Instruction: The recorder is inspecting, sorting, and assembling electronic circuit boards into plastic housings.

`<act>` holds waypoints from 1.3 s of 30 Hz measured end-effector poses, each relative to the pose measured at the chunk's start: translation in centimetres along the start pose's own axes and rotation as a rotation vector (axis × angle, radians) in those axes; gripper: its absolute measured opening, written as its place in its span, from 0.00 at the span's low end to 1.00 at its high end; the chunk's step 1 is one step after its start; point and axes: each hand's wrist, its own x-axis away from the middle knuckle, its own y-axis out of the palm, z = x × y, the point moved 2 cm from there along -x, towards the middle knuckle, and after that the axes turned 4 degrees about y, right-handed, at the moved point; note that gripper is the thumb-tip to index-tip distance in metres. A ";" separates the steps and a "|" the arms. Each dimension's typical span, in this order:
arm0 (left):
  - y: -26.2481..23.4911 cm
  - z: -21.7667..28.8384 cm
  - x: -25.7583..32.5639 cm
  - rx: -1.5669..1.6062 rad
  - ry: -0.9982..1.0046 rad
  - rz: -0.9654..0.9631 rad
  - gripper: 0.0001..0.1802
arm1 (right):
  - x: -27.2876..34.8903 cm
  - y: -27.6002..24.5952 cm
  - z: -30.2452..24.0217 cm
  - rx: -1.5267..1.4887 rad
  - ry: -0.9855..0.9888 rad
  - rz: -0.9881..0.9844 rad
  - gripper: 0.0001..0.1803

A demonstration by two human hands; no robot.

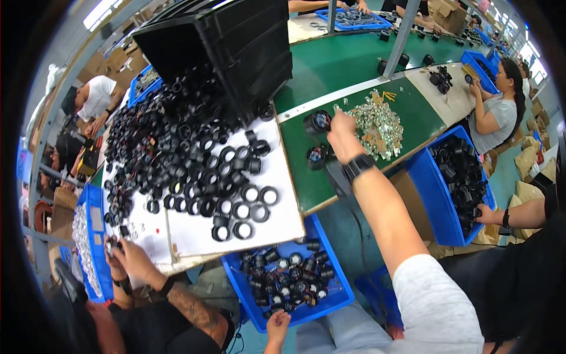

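Presently, the right hand [343, 127] is at a black cup [317, 121] on the green bench [423, 115], beside the heap of small parts [377, 130]; its grip cannot be told. Good handling likely calls for light fingertips, lifting one piece without scattering the heap. The left hand [278, 324], loosely curled, shows nothing held, near the blue bin [344, 289] of black round pieces; a second blue bin [424, 183] contains black parts
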 end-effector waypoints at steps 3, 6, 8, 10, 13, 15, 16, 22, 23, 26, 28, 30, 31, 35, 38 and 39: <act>1.3 -1.0 -2.2 0.047 0.107 -0.058 0.19 | -6.7 4.6 -0.7 -0.039 0.103 0.148 0.15; -0.5 -3.9 -3.1 0.045 0.208 -0.002 0.17 | -6.2 11.1 1.2 -0.064 0.145 0.136 0.14; 1.4 -1.8 -2.2 -0.128 0.108 -0.128 0.19 | -10.5 10.9 1.0 -0.139 0.118 0.178 0.17; 0.8 -1.7 -1.7 -0.131 0.101 -0.103 0.19 | -9.6 12.9 2.3 -0.123 0.118 0.135 0.19; -0.2 -1.6 -0.6 -0.100 0.093 -0.050 0.18 | -8.7 16.1 5.1 -0.144 0.117 0.014 0.19; 0.7 -2.6 -1.8 -0.093 0.055 -0.133 0.18 | -12.6 13.6 4.8 0.032 0.025 -0.087 0.17; 0.5 -2.8 -1.8 -0.085 0.043 -0.141 0.18 | -12.6 13.7 4.8 0.181 -0.012 -0.139 0.18; -0.2 -2.1 -2.6 -0.093 0.029 -0.140 0.15 | -10.7 8.9 -0.3 0.882 -0.740 -0.392 0.24; -0.3 -2.0 -2.7 -0.087 0.028 -0.146 0.15 | -10.2 6.5 -1.4 0.966 -0.829 -0.485 0.24; -0.6 -2.2 -2.6 -0.066 0.062 -0.150 0.15 | -7.6 -0.9 -5.6 1.411 -0.837 -0.412 0.18; -0.4 -2.9 -3.0 -0.038 0.069 -0.196 0.14 | -10.9 -6.9 -6.2 1.192 -0.895 -0.387 0.24; -0.5 -3.3 -2.9 -0.015 0.077 -0.198 0.14 | -11.1 -11.3 -5.9 1.279 -1.060 -0.191 0.33; -0.6 -3.4 -3.0 -0.015 0.072 -0.188 0.14 | -10.4 -12.7 -5.1 1.270 -1.061 -0.195 0.33; -0.9 -3.0 -2.6 -0.122 0.087 -0.196 0.14 | -9.0 -16.8 -1.8 1.465 -0.940 0.051 0.44; -1.0 -2.7 -2.0 -0.155 0.104 -0.220 0.14 | -9.5 -17.2 -0.9 1.443 -0.976 0.079 0.45; -1.1 -3.0 -1.8 -0.160 0.094 -0.225 0.14 | -9.8 -17.0 -1.0 1.385 -1.028 0.087 0.44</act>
